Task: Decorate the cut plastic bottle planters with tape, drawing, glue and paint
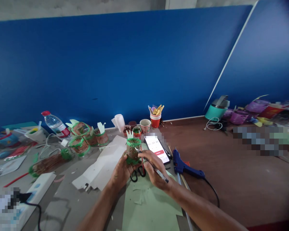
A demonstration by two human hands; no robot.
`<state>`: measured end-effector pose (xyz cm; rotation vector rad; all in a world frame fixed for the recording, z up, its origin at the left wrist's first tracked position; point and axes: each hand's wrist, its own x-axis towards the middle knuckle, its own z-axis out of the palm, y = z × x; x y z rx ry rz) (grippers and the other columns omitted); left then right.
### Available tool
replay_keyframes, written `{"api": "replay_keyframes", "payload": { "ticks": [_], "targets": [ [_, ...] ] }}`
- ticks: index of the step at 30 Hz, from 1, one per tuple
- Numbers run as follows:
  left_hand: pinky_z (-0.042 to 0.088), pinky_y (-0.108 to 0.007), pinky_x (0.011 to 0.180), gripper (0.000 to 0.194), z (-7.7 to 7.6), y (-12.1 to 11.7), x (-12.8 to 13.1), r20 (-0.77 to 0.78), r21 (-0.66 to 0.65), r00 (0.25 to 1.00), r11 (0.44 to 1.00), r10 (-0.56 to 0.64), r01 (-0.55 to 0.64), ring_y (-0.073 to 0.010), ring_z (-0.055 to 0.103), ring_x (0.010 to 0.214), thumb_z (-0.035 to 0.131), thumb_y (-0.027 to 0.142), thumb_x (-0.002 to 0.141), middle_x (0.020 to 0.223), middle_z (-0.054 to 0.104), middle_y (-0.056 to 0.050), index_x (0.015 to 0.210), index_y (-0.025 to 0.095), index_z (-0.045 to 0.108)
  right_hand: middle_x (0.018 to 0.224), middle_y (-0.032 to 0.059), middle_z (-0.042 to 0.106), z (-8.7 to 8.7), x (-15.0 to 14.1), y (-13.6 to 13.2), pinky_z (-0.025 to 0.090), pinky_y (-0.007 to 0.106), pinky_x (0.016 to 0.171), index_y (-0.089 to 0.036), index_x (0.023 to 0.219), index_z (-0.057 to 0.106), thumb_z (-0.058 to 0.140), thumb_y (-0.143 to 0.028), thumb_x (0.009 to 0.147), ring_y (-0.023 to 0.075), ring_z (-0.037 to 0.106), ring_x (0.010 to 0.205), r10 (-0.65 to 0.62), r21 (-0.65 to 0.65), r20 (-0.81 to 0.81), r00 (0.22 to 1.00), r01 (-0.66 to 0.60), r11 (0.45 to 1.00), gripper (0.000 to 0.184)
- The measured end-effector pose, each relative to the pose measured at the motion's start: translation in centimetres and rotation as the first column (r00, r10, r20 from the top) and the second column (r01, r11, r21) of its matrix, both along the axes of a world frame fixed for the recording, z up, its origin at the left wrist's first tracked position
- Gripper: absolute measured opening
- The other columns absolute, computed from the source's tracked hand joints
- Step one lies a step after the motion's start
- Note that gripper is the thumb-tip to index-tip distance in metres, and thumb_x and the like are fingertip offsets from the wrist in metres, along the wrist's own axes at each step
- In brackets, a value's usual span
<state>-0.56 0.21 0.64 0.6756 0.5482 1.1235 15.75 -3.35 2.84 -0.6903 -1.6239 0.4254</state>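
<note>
Upright in my left hand is a small brown craft cup with green bands at rim and base and pale pointed paper pieces rising from its back edge. My right hand grips a pen, its tip at the cup's right side; whether it touches the surface I cannot tell. Black scissor handles show just below my hands, the rest hidden. Pale green paper lies beneath my forearms. Similar brown and green craft cups stand to the left.
A phone showing a timer lies behind my right hand. A blue glue gun with a black cord rests to the right. Paper cups stand at the back. White paper, a water bottle and a power strip are leftward.
</note>
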Motion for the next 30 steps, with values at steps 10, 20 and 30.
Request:
{"api": "replay_keyframes", "payload": {
  "ticks": [10, 20, 30],
  "targets": [
    [0.053, -0.039, 0.090, 0.029, -0.05, 0.07, -0.08, 0.002, -0.010, 1.000, 1.000, -0.001, 0.001, -0.0261, 0.068, 0.101, 0.069, 0.034, 0.079, 0.110, 0.074, -0.008, 0.104, 0.019, 0.068, 0.104, 0.0092, 0.065, -0.20, -0.06, 0.19, 0.052, 0.031, 0.086, -0.023, 0.117, 0.060, 0.045, -0.023, 0.097, 0.0200, 0.063, 0.100, 0.023, 0.011, -0.018, 1.000, -0.023, 1.000, 0.025],
    [0.053, -0.039, 0.089, 0.032, 0.71, -0.13, 0.23, -0.009, 0.004, 1.000, 1.000, 0.006, -0.006, -0.0268, 0.068, 0.101, 0.070, 0.034, 0.077, 0.109, 0.074, -0.008, 0.105, 0.019, 0.068, 0.103, 0.0098, 0.066, -0.04, -0.02, 0.06, 0.053, 0.033, 0.086, -0.022, 0.116, 0.060, 0.044, -0.028, 0.098, 0.0209, 0.064, 0.098, 0.015, 0.007, -0.012, 1.000, -0.015, 1.000, 0.025],
    [0.053, -0.039, 0.087, 0.028, 0.17, 0.03, 0.14, 0.014, 0.014, 1.000, 1.000, 0.000, 0.000, -0.0260, 0.069, 0.098, 0.068, 0.033, 0.080, 0.103, 0.075, -0.007, 0.104, 0.019, 0.068, 0.104, 0.0097, 0.066, -0.08, -0.06, 0.08, 0.053, 0.033, 0.085, -0.022, 0.115, 0.061, 0.045, -0.030, 0.098, 0.0214, 0.065, 0.099, 0.007, 0.007, -0.023, 1.000, -0.007, 1.000, 0.025]
  ]
}}
